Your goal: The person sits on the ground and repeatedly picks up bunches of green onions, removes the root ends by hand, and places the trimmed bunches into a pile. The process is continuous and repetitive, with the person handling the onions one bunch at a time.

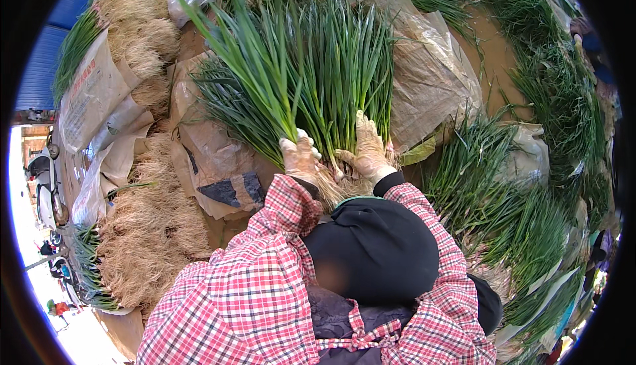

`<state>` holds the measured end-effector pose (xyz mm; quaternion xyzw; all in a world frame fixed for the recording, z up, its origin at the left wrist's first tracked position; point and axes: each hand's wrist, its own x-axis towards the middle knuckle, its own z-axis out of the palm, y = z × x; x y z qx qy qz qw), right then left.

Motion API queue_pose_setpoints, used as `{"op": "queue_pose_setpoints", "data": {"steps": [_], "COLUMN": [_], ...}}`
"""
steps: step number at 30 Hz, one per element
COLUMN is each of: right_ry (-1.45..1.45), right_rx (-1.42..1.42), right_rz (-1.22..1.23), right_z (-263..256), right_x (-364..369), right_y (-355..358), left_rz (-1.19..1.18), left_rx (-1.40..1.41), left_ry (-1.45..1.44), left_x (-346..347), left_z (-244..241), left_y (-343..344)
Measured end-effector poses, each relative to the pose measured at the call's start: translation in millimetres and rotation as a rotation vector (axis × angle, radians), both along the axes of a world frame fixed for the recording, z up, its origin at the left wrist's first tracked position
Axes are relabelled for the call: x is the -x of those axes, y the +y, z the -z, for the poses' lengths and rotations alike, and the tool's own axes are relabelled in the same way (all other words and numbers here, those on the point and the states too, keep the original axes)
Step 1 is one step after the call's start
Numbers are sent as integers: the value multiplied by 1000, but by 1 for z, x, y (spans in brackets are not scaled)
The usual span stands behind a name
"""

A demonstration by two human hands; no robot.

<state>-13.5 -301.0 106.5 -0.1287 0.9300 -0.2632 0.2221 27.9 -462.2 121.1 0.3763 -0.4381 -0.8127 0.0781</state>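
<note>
Just in front of my knee lies a pile of long green plants like spring onions or garlic shoots [343, 67], their pale roots towards me. My left hand [299, 154], in a soiled white glove, is closed around the lower stems of a small bunch [266, 74], whose leaves rise up and to the left. My right hand [366, 149], gloved too, rests with its fingers extended and thumb apart against the stem bases at the pile's right side. The pale roots [333, 188] hang between my wrists.
Stacked bundles with tan roots outward [151, 221] stand at the left. More loose green plants [497, 191] cover the right side. Plastic sacking [422, 67] lies beyond my right hand, and a brown sack with dark patches [213, 136] lies left of the pile.
</note>
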Motion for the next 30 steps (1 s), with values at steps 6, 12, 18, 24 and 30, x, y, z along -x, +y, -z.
{"op": "queue_pose_setpoints", "data": {"steps": [6,12,18,24,30], "right_ry": [84,213,330,491,381], "right_rx": [163,439,388,445,536], "right_rz": [8,251,321,269,211], "right_z": [8,3,-16,-24,-32], "right_x": [1,1,12,34,47], "right_y": [19,22,20,10,-11], "left_rz": [472,427,925,699,614], "left_rx": [146,1587,1888,1807,1739], "left_ry": [-252,326,-20,34,91], "left_x": [-15,-25,14,9,8], "left_z": [-2,-9,-5,30,31], "left_y": [11,6,22,17,17]}}
